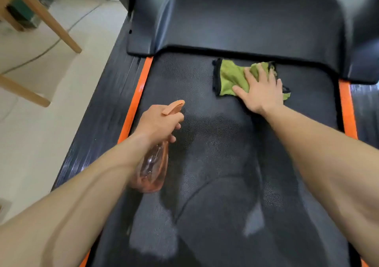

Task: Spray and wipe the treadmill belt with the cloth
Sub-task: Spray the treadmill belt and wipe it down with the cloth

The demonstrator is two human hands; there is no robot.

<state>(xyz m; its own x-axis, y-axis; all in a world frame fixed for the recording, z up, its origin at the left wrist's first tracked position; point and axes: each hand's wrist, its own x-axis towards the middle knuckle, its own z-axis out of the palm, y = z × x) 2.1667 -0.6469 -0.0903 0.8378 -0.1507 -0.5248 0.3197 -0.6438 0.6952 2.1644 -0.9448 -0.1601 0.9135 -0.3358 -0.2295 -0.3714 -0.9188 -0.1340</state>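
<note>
- Head view: both bare forearms reach forward and down over the treadmill belt (205, 143), a dark textured surface edged by orange strips (135, 106) on either side.
- The right hand (260, 90) lies flat with straight, spread fingers, palm pressing down on the green cloth (231, 78); nothing is gripped.
- The cloth, green with a dark hem, sits crumpled on the belt's far end, just in front of the black motor cover (246, 20), toward the right side.
- The left hand (158, 123) is curled round the neck of an orange spray bottle (152, 170), nozzle pointing forward over the belt, the translucent body hanging below the wrist.
- Darker, wet-looking patches and paler streaks mark the belt between and below the arms.
- To the left, pale wooden furniture legs (51, 22) stand on a light floor (30, 143).
</note>
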